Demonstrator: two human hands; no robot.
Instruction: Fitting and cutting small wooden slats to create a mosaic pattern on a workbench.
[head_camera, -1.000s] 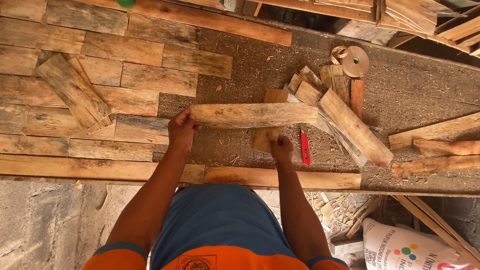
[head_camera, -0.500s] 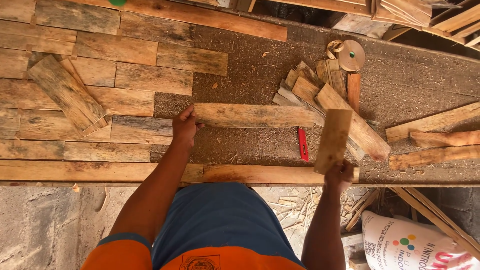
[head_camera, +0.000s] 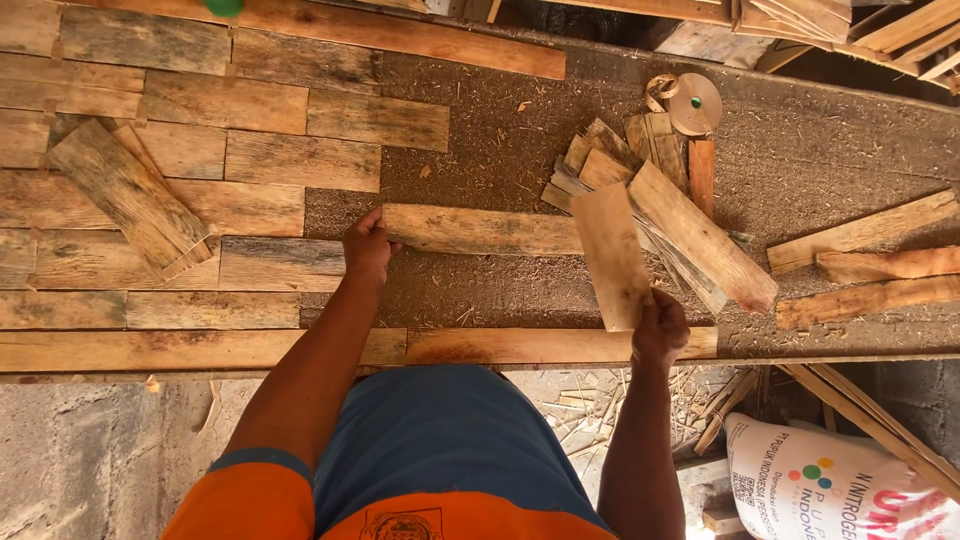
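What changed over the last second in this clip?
The right hand picked up a short plank from beside the long plank and lifted it to the right, standing it on end over the wood pile. The left hand kept holding the long plank's left end.

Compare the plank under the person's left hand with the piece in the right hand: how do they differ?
The long plank lies flat on the work surface, running sideways; the short board is lifted and points away from the person. The left hand grips the plank's end; the right hand holds the board's near end. The plank is longer and narrower. Both are rough, pale wood.
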